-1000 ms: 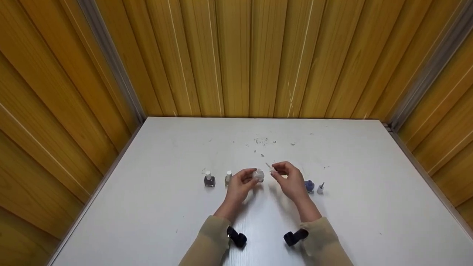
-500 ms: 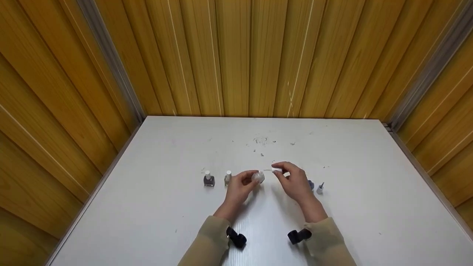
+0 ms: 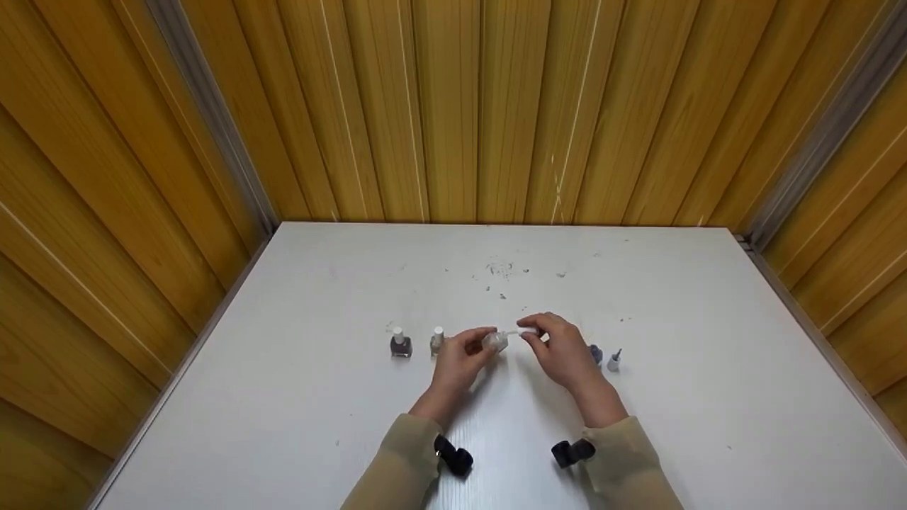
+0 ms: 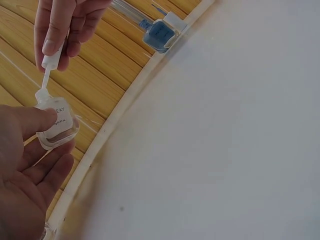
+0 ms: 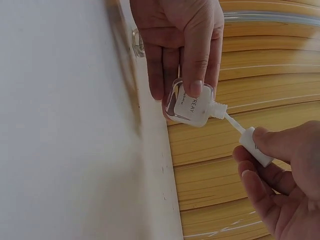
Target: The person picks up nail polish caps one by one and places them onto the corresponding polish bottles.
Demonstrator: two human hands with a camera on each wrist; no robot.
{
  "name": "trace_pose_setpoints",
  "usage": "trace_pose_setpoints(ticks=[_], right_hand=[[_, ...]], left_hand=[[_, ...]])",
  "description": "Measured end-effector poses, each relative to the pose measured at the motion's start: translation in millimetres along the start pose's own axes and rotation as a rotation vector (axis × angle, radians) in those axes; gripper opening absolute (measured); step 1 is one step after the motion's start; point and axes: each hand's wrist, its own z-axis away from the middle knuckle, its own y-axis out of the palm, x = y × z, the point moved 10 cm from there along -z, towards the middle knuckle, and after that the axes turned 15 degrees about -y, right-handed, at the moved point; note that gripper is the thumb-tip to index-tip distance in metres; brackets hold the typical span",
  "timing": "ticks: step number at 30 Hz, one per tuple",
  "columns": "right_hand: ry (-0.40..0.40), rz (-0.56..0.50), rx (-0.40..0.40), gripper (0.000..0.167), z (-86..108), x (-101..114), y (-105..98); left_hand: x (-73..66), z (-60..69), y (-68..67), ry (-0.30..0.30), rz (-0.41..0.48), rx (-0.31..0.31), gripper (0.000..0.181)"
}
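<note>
- A booth-like panelled workspace; whether home or workshop cannot be told
- Wood-look panels [image 3: 453,113] beyond the hands [image 3: 459,358] and to both sides
- Grey strips [image 3: 205,106] at the far corners, left and right
- White, speck-marked bench [image 3: 283,425] beneath the hands

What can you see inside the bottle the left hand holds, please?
Whitish polish shows through the bottle, partly covered by the left hand. The brush reaches the mouth; whether its tip enters is hidden.

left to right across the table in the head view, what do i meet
Dark glass bottle with white cap, pale glass bottle with white cap, left hand, clear-and-white glass bottle, white cylindrical brush cap, right hand, blue glass bottle, second white brush cap, brush upward.
</note>
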Motion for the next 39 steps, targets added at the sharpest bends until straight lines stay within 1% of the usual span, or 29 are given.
trace_pose_setpoints(ticks=[4, 9, 14, 17, 20, 22, 27, 33, 35, 38, 39], right_hand=[[-0.016, 0.020, 0.014, 0.015, -0.1, 2, 2], [-0.043, 0.039, 0.036, 0.014, -0.2, 5, 6], [-0.046, 0.040, 0.060, 0.015, -1.0, 6, 12], [-0.054, 0.032, 0.056, 0.018, -1.7, 7, 14], [-0.068, 0.012, 0.029, 0.023, -2.2, 8, 14], [-0.070, -0.011, 0.005, 0.025, -2.4, 7, 14], [-0.072, -0.046, -0.044, 0.023, -2.1, 7, 12], [-0.115, -0.033, -0.058, 0.021, -2.3, 11, 10], [-0.115, -0.034, -0.058, 0.020, -2.5, 12, 10], [-0.098, -0.045, -0.057, 0.020, -1.9, 10, 10], [-0.091, -0.048, -0.059, 0.020, -1.7, 9, 10]], left_hand=[[-2.4, 1.6, -0.4, 0.030, -0.051, -0.015, 0.027], [-5.4, 4.1, 1.1, 0.043, -0.107, -0.013, 0.028], [-6.8, 5.6, 3.4, 0.050, -0.117, 0.009, 0.028], [-6.1, 5.9, 5.2, 0.054, -0.100, 0.033, 0.028], [-5.0, 5.7, 7.5, 0.048, -0.085, 0.053, 0.028], [-3.8, 4.8, 8.2, 0.033, -0.070, 0.064, 0.028], [-0.3, 2.9, 8.3, -0.011, -0.005, 0.088, 0.027], [4.0, 2.0, 8.3, -0.054, 0.049, 0.108, 0.028], [5.0, 2.1, 8.5, -0.066, 0.058, 0.111, 0.028], [4.7, 2.8, 8.5, -0.059, 0.047, 0.104, 0.028], [4.0, 3.0, 8.4, -0.049, 0.044, 0.101, 0.028]])
